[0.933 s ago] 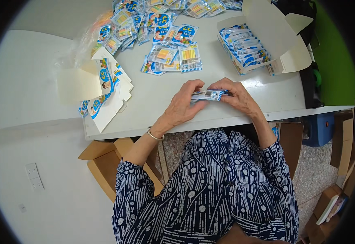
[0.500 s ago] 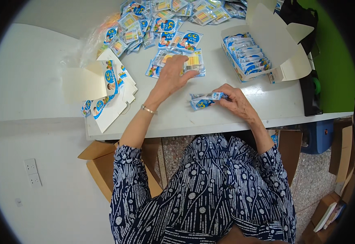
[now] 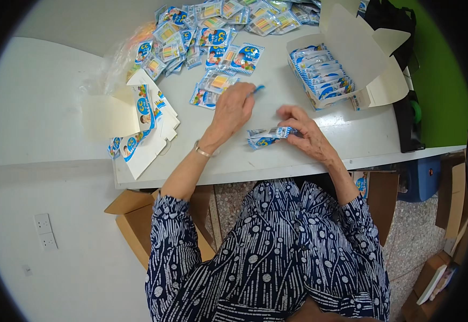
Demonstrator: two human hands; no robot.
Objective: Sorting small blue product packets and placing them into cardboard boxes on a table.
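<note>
My left hand (image 3: 233, 111) is closed on a small packet (image 3: 258, 89), of which only a thin blue edge shows past the fingers. Just beyond that hand, two blue-and-clear packets (image 3: 218, 81) lie overlapped on the table. To the right, my right hand (image 3: 310, 135) grips a few stacked packets (image 3: 266, 137) near the table's front edge. Its thumb presses on them while the index finger is raised. How many packets it holds cannot be made out.
A big heap of packets (image 3: 212, 36) covers the back of the white table (image 3: 191, 163). At the right stands an open carton (image 3: 320, 80) with packets in rows. Folded printed cartons (image 3: 147, 137) lie at the left. Brown boxes (image 3: 132, 214) stand below.
My left hand has picked up the packet from beneath it and drawn it nearer. The right hand keeps its stack in about the same place, index finger now lifted.
</note>
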